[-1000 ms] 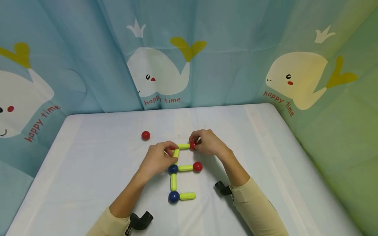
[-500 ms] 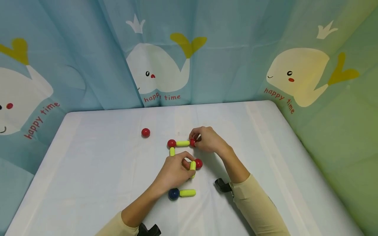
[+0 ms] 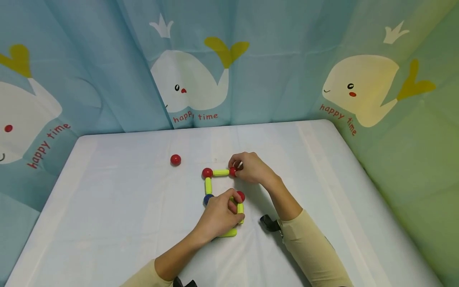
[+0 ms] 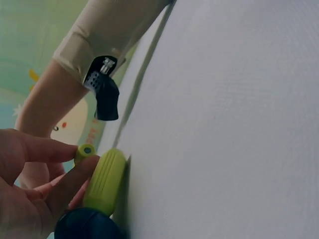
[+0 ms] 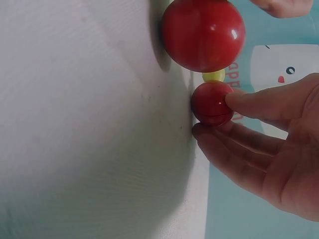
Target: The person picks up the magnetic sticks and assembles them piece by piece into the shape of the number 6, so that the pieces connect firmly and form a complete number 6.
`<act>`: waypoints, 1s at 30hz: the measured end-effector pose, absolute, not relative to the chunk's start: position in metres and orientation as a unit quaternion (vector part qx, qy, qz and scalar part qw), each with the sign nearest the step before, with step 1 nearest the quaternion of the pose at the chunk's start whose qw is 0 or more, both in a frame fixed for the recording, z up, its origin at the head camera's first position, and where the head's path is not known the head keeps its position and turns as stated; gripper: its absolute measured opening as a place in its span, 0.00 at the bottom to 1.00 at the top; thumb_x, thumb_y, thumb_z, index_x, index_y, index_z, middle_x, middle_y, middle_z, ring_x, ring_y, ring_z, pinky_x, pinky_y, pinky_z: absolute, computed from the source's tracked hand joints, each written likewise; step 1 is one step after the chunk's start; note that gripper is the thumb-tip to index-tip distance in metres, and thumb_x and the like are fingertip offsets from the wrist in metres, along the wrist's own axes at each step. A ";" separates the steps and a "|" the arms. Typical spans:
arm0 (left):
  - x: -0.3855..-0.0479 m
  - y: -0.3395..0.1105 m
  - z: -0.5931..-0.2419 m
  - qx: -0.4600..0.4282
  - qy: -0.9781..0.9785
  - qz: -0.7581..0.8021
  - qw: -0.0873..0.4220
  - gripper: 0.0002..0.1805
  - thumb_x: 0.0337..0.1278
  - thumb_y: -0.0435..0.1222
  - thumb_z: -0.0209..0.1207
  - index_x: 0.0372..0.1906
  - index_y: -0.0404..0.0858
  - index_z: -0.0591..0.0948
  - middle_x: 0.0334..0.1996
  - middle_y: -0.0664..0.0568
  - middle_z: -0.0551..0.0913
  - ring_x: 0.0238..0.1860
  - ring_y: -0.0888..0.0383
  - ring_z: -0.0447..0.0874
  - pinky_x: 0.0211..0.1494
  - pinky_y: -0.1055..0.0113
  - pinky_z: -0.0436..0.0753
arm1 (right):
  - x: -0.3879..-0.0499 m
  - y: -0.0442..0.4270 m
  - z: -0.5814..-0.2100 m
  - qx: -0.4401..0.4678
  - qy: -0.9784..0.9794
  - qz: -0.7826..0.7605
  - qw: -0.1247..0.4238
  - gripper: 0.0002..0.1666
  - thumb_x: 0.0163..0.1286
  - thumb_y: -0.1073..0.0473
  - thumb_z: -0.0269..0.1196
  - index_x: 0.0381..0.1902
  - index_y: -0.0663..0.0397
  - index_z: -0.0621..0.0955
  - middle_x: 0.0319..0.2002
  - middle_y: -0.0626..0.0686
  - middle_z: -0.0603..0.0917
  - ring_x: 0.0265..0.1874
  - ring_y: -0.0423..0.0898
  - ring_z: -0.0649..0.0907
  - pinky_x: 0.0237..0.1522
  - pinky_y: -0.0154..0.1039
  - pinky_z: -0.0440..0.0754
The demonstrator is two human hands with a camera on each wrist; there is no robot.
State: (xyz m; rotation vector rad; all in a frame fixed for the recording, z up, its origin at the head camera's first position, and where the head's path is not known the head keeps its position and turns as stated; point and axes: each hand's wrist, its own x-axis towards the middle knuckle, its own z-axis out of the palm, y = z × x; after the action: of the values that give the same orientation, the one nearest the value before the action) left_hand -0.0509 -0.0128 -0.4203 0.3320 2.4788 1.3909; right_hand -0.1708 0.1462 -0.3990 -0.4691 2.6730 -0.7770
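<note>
My left hand (image 3: 220, 213) pinches a yellow-green magnetic rod (image 3: 240, 213) between thumb and fingers, its far end close to a red ball (image 3: 241, 196); whether they touch is hard to tell. In the left wrist view the held rod (image 4: 85, 150) shows its round end, beside another rod (image 4: 107, 181) attached to a dark blue ball (image 4: 87, 224). My right hand (image 3: 251, 168) pinches a red ball (image 3: 232, 172) at the end of the top rod (image 3: 220, 172). That rod runs to a corner red ball (image 3: 207, 172), from which a rod (image 3: 208, 185) leads down to a blue ball (image 3: 208, 199).
A loose red ball (image 3: 175, 160) lies on the white-covered table (image 3: 118, 199), left of the built figure. Behind the table hangs a blue curtain (image 3: 279, 87) with whale prints. My left hand hides part of the figure's lower half.
My left hand has moved from the upper left side of the figure down and right, carrying a rod to the middle red ball. My right hand stays on its red ball.
</note>
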 end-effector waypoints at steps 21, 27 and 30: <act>-0.048 -0.008 -0.426 0.100 0.863 0.480 0.121 0.16 0.53 0.34 0.75 0.45 0.39 0.82 0.27 0.56 0.84 0.31 0.63 0.81 0.38 0.68 0.79 | -0.171 0.146 -0.398 -0.163 0.935 -0.270 0.162 0.10 0.67 0.68 0.67 0.44 0.52 0.87 0.40 0.54 0.88 0.36 0.48 0.81 0.35 0.36 0.78; -0.048 -0.008 -0.425 0.110 0.872 0.462 0.116 0.14 0.52 0.33 0.75 0.43 0.40 0.84 0.29 0.54 0.86 0.34 0.60 0.82 0.39 0.66 0.79 | -0.172 0.145 -0.398 -0.162 0.936 -0.268 0.160 0.10 0.67 0.68 0.67 0.44 0.52 0.87 0.39 0.53 0.88 0.36 0.48 0.81 0.35 0.36 0.78; -0.048 -0.008 -0.425 0.117 0.875 0.455 0.116 0.13 0.53 0.32 0.74 0.44 0.39 0.85 0.30 0.52 0.86 0.36 0.57 0.82 0.39 0.66 0.78 | -0.172 0.145 -0.399 -0.161 0.936 -0.268 0.164 0.10 0.67 0.68 0.67 0.45 0.51 0.87 0.39 0.53 0.87 0.36 0.48 0.81 0.36 0.36 0.78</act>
State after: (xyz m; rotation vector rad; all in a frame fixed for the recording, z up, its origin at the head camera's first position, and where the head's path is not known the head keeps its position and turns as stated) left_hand -0.0485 -0.0079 -0.4246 0.3431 2.5632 1.3327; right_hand -0.1721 0.1452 -0.3990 -0.4584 2.6673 -0.7630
